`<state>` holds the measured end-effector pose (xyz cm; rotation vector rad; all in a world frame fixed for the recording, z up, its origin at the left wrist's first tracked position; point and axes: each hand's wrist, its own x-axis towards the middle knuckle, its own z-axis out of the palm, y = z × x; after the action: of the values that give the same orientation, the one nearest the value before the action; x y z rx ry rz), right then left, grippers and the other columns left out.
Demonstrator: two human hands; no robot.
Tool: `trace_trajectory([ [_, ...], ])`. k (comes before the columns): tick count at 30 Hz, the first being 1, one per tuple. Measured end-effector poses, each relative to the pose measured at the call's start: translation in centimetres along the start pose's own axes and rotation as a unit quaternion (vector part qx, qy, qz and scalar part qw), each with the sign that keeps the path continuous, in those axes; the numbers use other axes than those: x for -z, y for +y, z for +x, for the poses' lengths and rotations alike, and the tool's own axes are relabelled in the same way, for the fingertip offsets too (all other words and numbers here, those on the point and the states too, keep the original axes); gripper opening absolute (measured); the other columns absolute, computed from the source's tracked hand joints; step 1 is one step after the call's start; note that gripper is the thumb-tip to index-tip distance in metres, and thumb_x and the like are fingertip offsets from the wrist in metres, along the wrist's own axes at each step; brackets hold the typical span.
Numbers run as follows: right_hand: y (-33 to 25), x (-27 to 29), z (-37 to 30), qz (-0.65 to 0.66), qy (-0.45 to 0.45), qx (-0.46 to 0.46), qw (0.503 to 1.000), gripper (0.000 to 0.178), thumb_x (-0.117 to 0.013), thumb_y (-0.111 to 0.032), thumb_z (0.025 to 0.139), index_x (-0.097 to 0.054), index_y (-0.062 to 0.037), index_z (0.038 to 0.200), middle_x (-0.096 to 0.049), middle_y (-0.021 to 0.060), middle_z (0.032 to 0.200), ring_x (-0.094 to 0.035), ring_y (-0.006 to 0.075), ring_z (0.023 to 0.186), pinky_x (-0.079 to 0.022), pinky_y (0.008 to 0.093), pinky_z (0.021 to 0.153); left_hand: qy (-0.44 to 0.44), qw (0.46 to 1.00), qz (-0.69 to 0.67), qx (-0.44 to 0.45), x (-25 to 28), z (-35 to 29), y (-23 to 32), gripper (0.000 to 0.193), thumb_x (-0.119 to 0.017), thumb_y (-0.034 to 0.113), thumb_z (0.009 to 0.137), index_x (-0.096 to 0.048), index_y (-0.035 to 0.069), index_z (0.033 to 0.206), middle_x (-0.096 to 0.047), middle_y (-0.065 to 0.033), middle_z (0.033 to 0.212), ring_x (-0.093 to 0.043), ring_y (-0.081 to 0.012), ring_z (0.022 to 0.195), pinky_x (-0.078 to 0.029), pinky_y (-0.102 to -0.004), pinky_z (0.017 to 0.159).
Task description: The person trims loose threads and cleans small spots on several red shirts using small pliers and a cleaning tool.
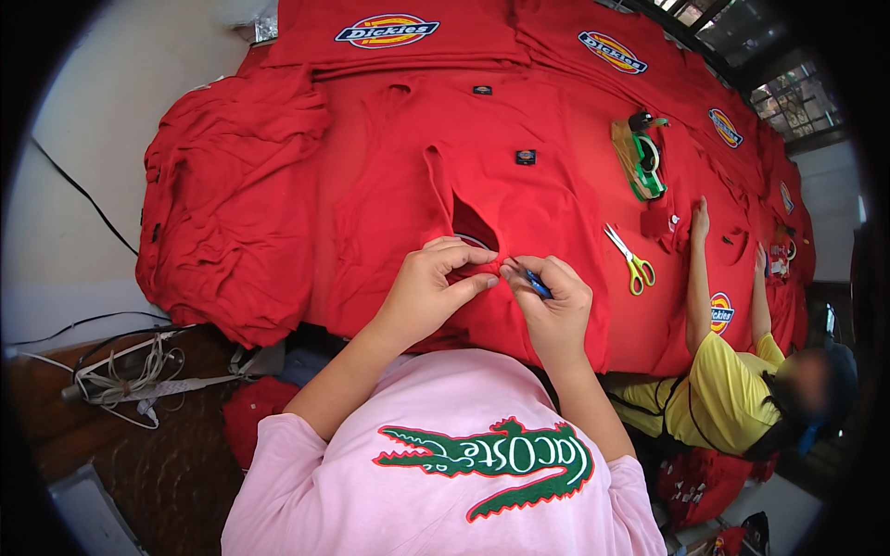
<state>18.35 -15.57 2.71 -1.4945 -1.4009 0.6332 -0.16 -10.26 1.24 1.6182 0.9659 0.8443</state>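
Observation:
A red shirt [547,208] lies spread on the table in front of me, its neck opening gaping toward my hands. My left hand [431,283] pinches the edge of that neckline between thumb and fingers. Close beside it, my right hand [556,301] is closed around a small blue tool [536,284]; its tip is hidden at the cloth, so I cannot tell its exact kind. The fingertips of both hands almost meet at the fabric. To the right lie yellow-handled scissors [632,264], with their blades pointing up and away from me.
A heap of red garments [232,204] covers the table's left side. More red shirts with a printed emblem [387,31] lie along the far edge. A green tape dispenser [640,157] stands at right, near a co-worker in a yellow shirt [718,394]. Cables [139,371] hang at lower left.

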Motion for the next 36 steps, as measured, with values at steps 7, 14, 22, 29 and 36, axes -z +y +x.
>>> trace_trajectory([
  [7, 1.2, -0.3, 0.6, 0.154, -0.103, -0.178, 0.966, 0.006, -0.071, -0.004, 0.087, -0.068, -0.0005, 0.091, -0.056, -0.0017, 0.071, -0.048, 0.0071, 0.059, -0.040, 0.0257, 0.056, -0.031, 0.990, 0.118, -0.077, 0.8, 0.0, 0.2, 0.017, -0.081, 0.011, 0.085, -0.078, 0.004, 0.099, -0.077, -0.0078, 0.095, -0.069, -0.0173, 0.092, -0.041, -0.0402, 0.107],
  [14, 2.0, 0.1, 0.3, 0.432, -0.140, -0.296, 0.841, 0.010, -0.066, -0.014, 0.099, -0.065, -0.0046, 0.100, -0.053, -0.0061, 0.078, -0.042, 0.0026, 0.065, -0.036, 0.0217, 0.059, -0.020, 0.999, 0.002, 0.041, 0.4, -0.4, -0.6, 0.014, -0.080, 0.012, 0.088, -0.077, 0.004, 0.100, -0.076, -0.0051, 0.097, -0.068, -0.0136, 0.091, -0.048, -0.0309, 0.096],
  [22, 1.7, -0.7, -2.7, 0.228, -0.078, -0.177, 0.954, 0.019, -0.067, -0.020, 0.104, -0.066, -0.0010, 0.104, -0.055, -0.0070, 0.085, -0.043, 0.0006, 0.075, -0.035, 0.0186, 0.066, 0.008, 0.927, -0.330, 0.179, -0.4, -0.8, -1.3, 0.018, -0.072, 0.005, 0.096, -0.073, 0.000, 0.113, -0.074, -0.0044, 0.106, -0.068, -0.0087, 0.095, -0.057, -0.0227, 0.087],
  [29, 1.4, -0.6, -2.4, 0.241, -0.095, -0.211, 0.943, 0.018, -0.069, -0.018, 0.102, -0.069, -0.0011, 0.106, -0.052, -0.0095, 0.080, -0.041, 0.0004, 0.073, -0.034, 0.0190, 0.063, -0.005, 0.931, -0.324, 0.169, -1.2, -0.6, -1.8, 0.018, -0.071, 0.005, 0.096, -0.073, -0.001, 0.114, -0.074, -0.0058, 0.107, -0.069, -0.0105, 0.097, -0.058, -0.0240, 0.088],
  [36, 2.1, -1.1, -2.5, 0.356, -0.099, -0.255, 0.894, 0.021, -0.064, -0.023, 0.105, -0.068, -0.0033, 0.097, -0.049, -0.0089, 0.072, -0.037, 0.0014, 0.063, -0.029, 0.0205, 0.056, 0.008, 0.939, -0.302, 0.164, -1.4, -0.6, -2.5, 0.018, -0.072, 0.003, 0.096, -0.073, 0.000, 0.113, -0.075, -0.0060, 0.105, -0.069, -0.0108, 0.097, -0.058, -0.0244, 0.088],
])
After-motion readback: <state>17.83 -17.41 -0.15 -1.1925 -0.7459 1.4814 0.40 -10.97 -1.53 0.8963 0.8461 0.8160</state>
